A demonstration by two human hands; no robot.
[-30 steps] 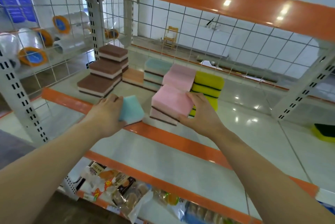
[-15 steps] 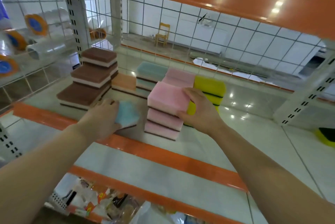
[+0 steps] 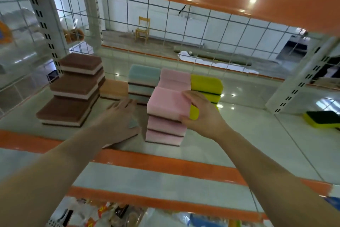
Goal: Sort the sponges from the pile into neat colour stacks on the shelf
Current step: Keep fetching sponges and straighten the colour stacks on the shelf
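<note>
The right hand (image 3: 199, 114) grips the top pink sponge (image 3: 166, 104) at its right end, thumb on the near lower corner and fingers curled over the top edge. The sponge sits on the near pink stack (image 3: 164, 129), two sponges below it, at the front middle of the shelf (image 3: 230, 134). The left hand (image 3: 117, 122) lies over a blue sponge (image 3: 132, 123) just left of that stack; only a small corner of the sponge shows, and the grip cannot be told, though the fingers look fairly straight.

Step in hand, as judged: seat the pink sponge squarely. Recommended practice:
- Align all four edges with the sponge below before letting go; the top one appears offset slightly to the right.
- Press down lightly, then withdraw sideways to avoid dragging the stack.
- Carry the blue sponge to the blue stack (image 3: 143, 81) at the far side, left of the far pink stack (image 3: 174, 78).

A yellow stack (image 3: 207, 87) stands right of the pink ones. Brown stacks (image 3: 71, 98) step down at the left, with an orange sponge (image 3: 114, 89) beside them. A loose yellow sponge (image 3: 322, 121) lies at the far right.

The shelf is glossy pale metal with an orange front rail (image 3: 165, 162). A wire grid (image 3: 184, 30) backs it; beyond stands a yellow chair (image 3: 142, 30) on a bare floor.
</note>
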